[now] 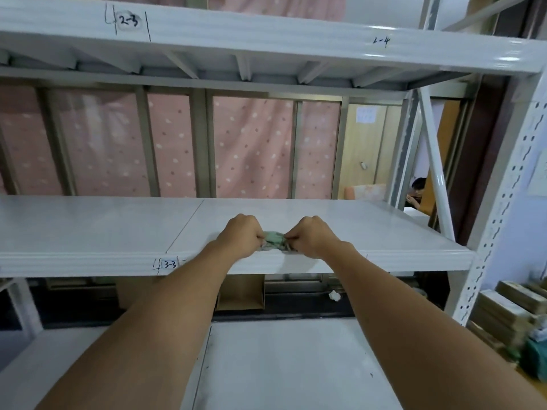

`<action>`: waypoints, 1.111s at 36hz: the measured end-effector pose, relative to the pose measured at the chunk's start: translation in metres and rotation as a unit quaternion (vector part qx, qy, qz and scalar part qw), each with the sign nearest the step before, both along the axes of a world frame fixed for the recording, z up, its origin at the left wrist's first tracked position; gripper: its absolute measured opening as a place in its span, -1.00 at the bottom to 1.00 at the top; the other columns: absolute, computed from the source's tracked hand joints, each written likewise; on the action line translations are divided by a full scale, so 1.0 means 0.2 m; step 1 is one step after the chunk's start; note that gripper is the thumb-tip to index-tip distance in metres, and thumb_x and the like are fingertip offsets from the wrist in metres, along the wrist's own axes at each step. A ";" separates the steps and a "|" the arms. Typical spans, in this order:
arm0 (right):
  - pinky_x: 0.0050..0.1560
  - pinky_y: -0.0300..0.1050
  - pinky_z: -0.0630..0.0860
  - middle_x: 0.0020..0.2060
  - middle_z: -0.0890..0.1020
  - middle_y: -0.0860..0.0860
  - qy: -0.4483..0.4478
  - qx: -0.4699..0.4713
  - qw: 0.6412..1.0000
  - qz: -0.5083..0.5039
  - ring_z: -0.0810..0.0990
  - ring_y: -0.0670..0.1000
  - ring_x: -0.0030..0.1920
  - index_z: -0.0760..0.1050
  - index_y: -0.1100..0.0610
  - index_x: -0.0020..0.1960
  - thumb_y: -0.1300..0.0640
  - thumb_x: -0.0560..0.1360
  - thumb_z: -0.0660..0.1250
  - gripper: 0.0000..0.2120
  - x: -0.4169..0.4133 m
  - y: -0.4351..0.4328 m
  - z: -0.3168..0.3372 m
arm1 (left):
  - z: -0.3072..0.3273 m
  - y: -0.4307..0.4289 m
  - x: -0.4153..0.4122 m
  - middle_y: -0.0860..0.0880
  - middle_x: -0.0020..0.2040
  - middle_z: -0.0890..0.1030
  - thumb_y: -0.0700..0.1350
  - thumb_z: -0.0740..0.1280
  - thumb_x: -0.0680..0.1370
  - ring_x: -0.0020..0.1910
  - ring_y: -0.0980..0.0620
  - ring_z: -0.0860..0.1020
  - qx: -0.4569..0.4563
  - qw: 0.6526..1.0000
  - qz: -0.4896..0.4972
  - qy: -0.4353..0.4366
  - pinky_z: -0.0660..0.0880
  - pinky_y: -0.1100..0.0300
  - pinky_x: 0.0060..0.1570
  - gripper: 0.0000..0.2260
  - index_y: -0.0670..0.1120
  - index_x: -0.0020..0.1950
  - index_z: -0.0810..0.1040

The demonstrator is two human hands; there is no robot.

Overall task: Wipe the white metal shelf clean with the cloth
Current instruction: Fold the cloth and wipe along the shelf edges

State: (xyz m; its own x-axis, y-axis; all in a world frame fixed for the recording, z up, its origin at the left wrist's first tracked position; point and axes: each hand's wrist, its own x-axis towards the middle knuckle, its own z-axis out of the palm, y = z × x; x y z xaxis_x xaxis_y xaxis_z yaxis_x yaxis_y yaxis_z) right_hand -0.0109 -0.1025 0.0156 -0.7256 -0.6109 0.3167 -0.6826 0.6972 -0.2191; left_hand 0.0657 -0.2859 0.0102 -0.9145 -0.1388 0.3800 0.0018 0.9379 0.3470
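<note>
The white metal shelf [370, 229] runs across the middle of the view, its front lip marked "3-3". A small bunched pale green cloth [274, 240] lies on the shelf close to the front edge. My left hand [240, 234] grips the cloth's left end, knuckles up. My right hand [310, 235] grips its right end. The two fists sit side by side, almost touching, and hide most of the cloth.
A higher shelf [266, 37] marked "2-3" overhangs the hands. A lower white shelf [296, 365] lies under my forearms. The perforated upright [500, 214] and a diagonal brace [435, 170] stand at right. Stacked boxes [512, 309] sit at lower right. A person [417, 192] sits beyond.
</note>
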 end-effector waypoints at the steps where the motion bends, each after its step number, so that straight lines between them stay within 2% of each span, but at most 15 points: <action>1: -0.34 -0.37 0.29 -0.09 0.70 -0.09 0.001 0.000 1.000 0.000 0.57 -0.02 -0.13 0.68 -0.11 0.09 0.13 0.49 0.31 -0.72 -0.03 0.00 0.00 | 0.00 0.00 -0.03 -0.17 0.02 0.72 -0.15 0.47 0.54 -0.05 -0.13 0.65 0.002 1.000 0.002 0.001 0.62 0.07 0.06 -0.81 -0.12 0.15 0.72; 5: -0.34 -0.39 0.25 -0.13 0.71 -0.12 0.032 0.015 0.999 0.011 0.50 -0.07 -0.19 0.69 -0.09 0.06 0.11 0.48 0.33 -0.76 -0.14 -0.01 0.01 | 0.01 0.01 -0.14 -0.16 0.09 0.71 -0.15 0.47 0.54 0.00 -0.14 0.65 0.000 1.000 0.014 -0.004 0.62 0.04 0.12 -0.79 -0.12 0.17 0.71; 9: -0.39 -0.38 0.21 -0.24 0.70 -0.12 0.034 0.001 0.999 0.010 0.49 -0.05 -0.28 0.70 -0.13 -0.01 0.07 0.47 0.35 -0.80 -0.29 -0.05 -0.01 | 0.02 -0.02 -0.29 -0.16 0.08 0.72 -0.14 0.48 0.53 0.02 -0.15 0.65 -0.012 1.000 0.025 -0.006 0.61 0.06 0.12 -0.80 -0.11 0.14 0.72; 13: -0.38 -0.38 0.23 -0.23 0.69 -0.07 0.007 -0.001 1.000 0.016 0.52 -0.04 -0.23 0.71 -0.07 -0.02 0.16 0.44 0.33 -0.75 -0.45 -0.09 0.01 | 0.04 -0.07 -0.45 -0.14 0.05 0.74 -0.13 0.49 0.51 0.02 -0.13 0.65 -0.012 0.999 0.029 -0.011 0.60 0.12 0.08 -0.80 -0.10 0.12 0.73; 21: -0.36 -0.41 0.23 -0.16 0.68 -0.12 0.002 0.019 0.999 0.028 0.49 -0.07 -0.19 0.70 -0.12 0.01 0.12 0.46 0.31 -0.75 -0.77 -0.20 0.03 | 0.05 -0.16 -0.75 -0.14 0.03 0.74 -0.12 0.49 0.50 0.00 -0.13 0.66 -0.019 0.998 0.049 -0.021 0.61 0.06 0.10 -0.81 -0.09 0.09 0.74; 23: -0.31 -0.40 0.31 -0.15 0.70 -0.12 0.002 0.014 0.999 0.035 0.52 -0.06 -0.17 0.70 -0.12 0.01 0.11 0.46 0.32 -0.76 -0.85 -0.23 0.03 | 0.05 -0.17 -0.82 -0.14 0.05 0.73 -0.09 0.50 0.49 0.01 -0.13 0.65 -0.014 0.998 0.063 -0.024 0.61 0.06 0.10 -0.79 -0.09 0.11 0.74; 26: -0.17 -0.29 0.40 -0.12 0.71 -0.05 0.021 0.025 0.998 0.052 0.59 0.01 -0.09 0.71 -0.06 0.01 0.12 0.46 0.33 -0.77 -0.97 -0.27 0.04 | 0.04 -0.21 -0.92 -0.14 0.05 0.73 -0.08 0.50 0.48 -0.02 -0.14 0.66 -0.006 0.997 0.079 -0.026 0.62 0.06 0.09 -0.79 -0.08 0.09 0.74; 31: 0.07 -0.32 0.39 0.08 0.69 -0.04 0.053 0.023 0.996 0.067 0.57 0.05 0.13 0.68 -0.06 0.12 0.04 0.52 0.32 -0.77 -1.16 -0.33 0.03 | 0.04 -0.25 -1.07 -0.14 0.00 0.74 -0.09 0.48 0.49 -0.03 -0.16 0.66 0.003 0.995 0.093 -0.022 0.62 0.03 0.12 -0.83 -0.09 0.04 0.76; 35: -0.02 -0.36 0.27 0.12 0.66 -0.06 0.038 0.020 0.997 0.067 0.55 0.04 0.15 0.67 -0.10 0.13 -0.01 0.52 0.32 -0.77 -1.29 -0.38 0.02 | 0.05 -0.28 -1.18 -0.13 0.02 0.73 -0.11 0.46 0.51 -0.01 -0.15 0.65 0.015 0.995 0.101 -0.024 0.61 0.03 0.15 -0.82 -0.10 0.07 0.75; 40: 0.06 -0.32 0.36 0.11 0.67 -0.06 0.027 0.022 0.998 0.059 0.56 0.04 0.16 0.66 -0.11 0.13 0.00 0.50 0.35 -0.77 -1.43 -0.43 0.02 | 0.04 -0.35 -1.33 -0.14 0.05 0.73 -0.12 0.46 0.50 0.06 -0.17 0.65 0.009 0.995 0.096 -0.022 0.59 0.04 0.17 -0.82 -0.10 0.07 0.75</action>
